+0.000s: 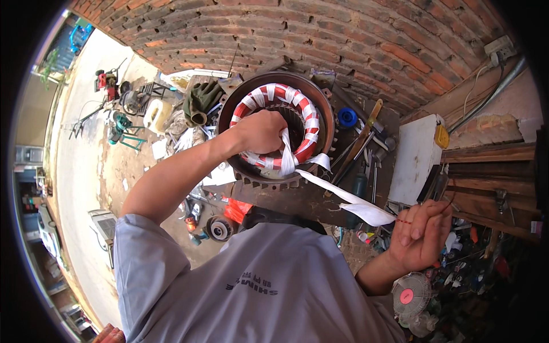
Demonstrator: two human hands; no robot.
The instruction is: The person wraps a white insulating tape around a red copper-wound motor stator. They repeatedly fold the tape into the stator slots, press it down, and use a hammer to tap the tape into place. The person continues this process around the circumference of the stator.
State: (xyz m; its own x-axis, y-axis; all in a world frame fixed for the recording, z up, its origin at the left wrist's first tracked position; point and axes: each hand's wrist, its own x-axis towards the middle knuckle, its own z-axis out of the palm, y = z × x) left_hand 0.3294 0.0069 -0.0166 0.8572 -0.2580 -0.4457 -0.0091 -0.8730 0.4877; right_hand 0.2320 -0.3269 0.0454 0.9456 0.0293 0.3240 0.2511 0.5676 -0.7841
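White tape (337, 194) taut from the bench-edge stator (274, 128), gripped by left hand (262, 131), pinched by right hand (420, 234).

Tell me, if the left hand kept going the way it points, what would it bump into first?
The left hand is closed around white tape inside the round motor stator. Going straight on, it would probably hit the red winding wrapped in white tape on the ring's far side first, though depth is hard to judge here.

The left hand (262, 130) covers part of the red-and-white winding (297, 108), and the small tools (366, 154) beyond perhaps blur together.
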